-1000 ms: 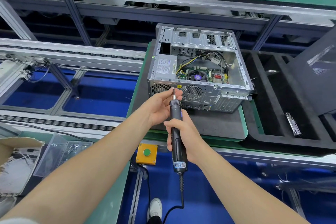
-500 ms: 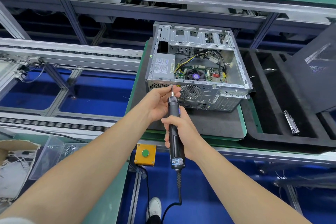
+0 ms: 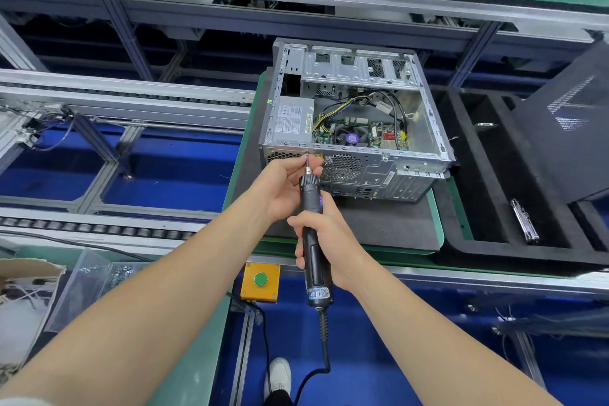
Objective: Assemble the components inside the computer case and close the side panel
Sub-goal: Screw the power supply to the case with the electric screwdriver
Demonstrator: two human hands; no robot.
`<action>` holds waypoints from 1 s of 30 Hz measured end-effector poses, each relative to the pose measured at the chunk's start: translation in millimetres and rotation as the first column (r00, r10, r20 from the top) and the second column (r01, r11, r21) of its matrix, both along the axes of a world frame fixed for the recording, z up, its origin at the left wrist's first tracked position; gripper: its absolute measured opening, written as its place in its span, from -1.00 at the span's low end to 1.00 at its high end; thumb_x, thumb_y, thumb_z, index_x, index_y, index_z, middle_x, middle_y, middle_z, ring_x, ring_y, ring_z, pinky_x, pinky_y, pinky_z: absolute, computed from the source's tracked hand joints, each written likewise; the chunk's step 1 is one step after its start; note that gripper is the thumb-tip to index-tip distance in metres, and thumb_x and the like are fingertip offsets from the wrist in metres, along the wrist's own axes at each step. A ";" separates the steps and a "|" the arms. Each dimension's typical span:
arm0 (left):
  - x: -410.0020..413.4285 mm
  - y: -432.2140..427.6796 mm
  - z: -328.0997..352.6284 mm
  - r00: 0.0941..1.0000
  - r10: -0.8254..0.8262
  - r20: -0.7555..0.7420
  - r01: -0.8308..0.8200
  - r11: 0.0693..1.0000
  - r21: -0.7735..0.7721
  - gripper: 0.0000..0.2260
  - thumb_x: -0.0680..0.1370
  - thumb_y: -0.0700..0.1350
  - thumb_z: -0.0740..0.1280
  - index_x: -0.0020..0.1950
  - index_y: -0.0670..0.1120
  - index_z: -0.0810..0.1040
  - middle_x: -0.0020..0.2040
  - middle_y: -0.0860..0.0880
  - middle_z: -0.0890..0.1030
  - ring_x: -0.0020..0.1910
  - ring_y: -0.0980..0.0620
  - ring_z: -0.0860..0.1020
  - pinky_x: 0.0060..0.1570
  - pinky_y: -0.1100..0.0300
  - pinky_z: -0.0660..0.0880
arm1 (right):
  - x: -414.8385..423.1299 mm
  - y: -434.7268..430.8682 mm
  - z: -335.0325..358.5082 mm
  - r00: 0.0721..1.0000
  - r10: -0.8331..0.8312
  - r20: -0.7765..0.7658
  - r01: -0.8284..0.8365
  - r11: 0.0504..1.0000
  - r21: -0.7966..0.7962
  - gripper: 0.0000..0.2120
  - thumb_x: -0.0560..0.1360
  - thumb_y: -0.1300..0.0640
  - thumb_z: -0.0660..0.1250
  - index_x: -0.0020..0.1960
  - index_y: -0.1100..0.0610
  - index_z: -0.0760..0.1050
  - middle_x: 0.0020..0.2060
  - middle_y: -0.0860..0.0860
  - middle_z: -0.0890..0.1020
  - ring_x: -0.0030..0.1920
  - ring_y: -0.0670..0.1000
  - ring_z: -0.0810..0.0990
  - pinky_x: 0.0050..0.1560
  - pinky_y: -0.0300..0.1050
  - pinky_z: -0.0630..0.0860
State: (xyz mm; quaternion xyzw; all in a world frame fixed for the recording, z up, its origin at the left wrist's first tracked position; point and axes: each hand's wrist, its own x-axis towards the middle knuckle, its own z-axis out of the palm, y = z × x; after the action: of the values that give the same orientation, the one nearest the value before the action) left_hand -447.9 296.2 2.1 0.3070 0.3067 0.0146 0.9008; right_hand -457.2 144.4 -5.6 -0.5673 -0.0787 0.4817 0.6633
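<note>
The open grey metal computer case (image 3: pixel 356 128) lies side-up on a dark mat on a green pallet (image 3: pixel 440 227). The right hand (image 3: pixel 324 242) wraps the black corded electric screwdriver (image 3: pixel 313 241), bit at the case's near top edge; the left hand (image 3: pixel 286 186) pinches the bit's tip, fingers curled narrow

A yellow button box (image 3: pixel 260 280) sits against the grey rail (image 3: pixel 461 277).

The computer case (image 3: pixel 356 171) is bare, dull-grey sheet metal with perforated vents. It sits on a matt dark mat (image 3: pixel 379 224). The electric screwdriver (image 3: pixel 313 241) has a glossy black plastic body. The tray (image 3: pixel 487 175) is matt black foam.
</note>
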 end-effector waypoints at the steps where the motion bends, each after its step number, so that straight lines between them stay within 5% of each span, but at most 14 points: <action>1: 0.1 0.2 -0.1 1.000 0.002 0.000 -0.002 1.000 0.002 -0.79 0.63 -0.19 0.33 0.20 -0.25 0.64 -0.06 -0.08 0.73 -0.17 0.05 0.69 -0.05 0.12 0.58 | 0.3 -0.2 0.3 1.000 0.002 -0.003 -0.002 1.000 0.001 -0.58 0.43 0.20 0.46 0.16 -0.20 0.50 -0.29 0.08 0.51 -0.41 0.10 0.50 -0.40 -0.04 0.50; 10: 1.9 -0.8 -0.1 1.000 0.020 -0.018 -0.020 0.999 0.026 -0.83 0.64 -0.18 0.31 0.04 -0.21 0.69 -0.05 -0.07 0.74 -0.17 0.07 0.68 -0.01 0.14 0.58 | 1.3 0.6 1.8 1.000 0.007 -0.009 -0.007 1.000 -0.001 -0.59 0.44 0.20 0.46 0.17 -0.18 0.49 -0.27 0.10 0.50 -0.41 0.10 0.51 -0.40 -0.04 0.50; 14: 1.5 -0.5 4.4 0.999 0.009 -0.039 -0.008 0.999 0.037 -0.81 0.65 -0.18 0.30 0.15 -0.23 0.65 -0.04 -0.07 0.74 -0.19 0.07 0.69 -0.10 0.14 0.60 | 0.3 1.2 1.9 1.000 -0.005 -0.011 0.005 1.000 0.003 -0.57 0.43 0.21 0.46 0.19 -0.19 0.49 -0.26 0.11 0.50 -0.41 0.10 0.50 -0.40 -0.05 0.50; 22: 2.2 2.2 14.7 0.996 -0.046 -0.073 0.054 0.992 0.114 -0.84 0.68 -0.21 0.26 0.11 -0.24 0.61 -0.02 -0.13 0.75 -0.13 0.01 0.70 0.11 0.09 0.59 | -2.6 0.4 3.8 0.998 0.050 -0.027 -0.048 0.995 0.086 -0.22 0.32 0.47 0.37 0.38 -0.15 0.38 -0.19 0.12 0.47 -0.37 0.09 0.48 -0.37 -0.02 0.51; 30: 4.2 -1.9 18.9 0.998 -0.005 -0.061 0.010 0.997 0.076 -0.74 0.69 -0.24 0.22 0.34 -0.32 0.53 0.02 -0.17 0.72 -0.21 -0.01 0.71 -0.17 0.10 0.65 | 5.9 -10.5 9.1 0.976 0.202 -0.078 -0.182 0.961 0.208 -0.15 0.37 0.50 0.39 0.44 -0.19 0.30 -0.09 0.09 0.47 -0.32 0.16 0.54 -0.22 0.07 0.54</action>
State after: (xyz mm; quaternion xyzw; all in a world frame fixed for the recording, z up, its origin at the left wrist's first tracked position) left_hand -443.7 294.3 21.0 0.3425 0.3322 0.0136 0.8787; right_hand -451.3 134.0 3.6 -0.4631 -0.1484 0.5609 0.6700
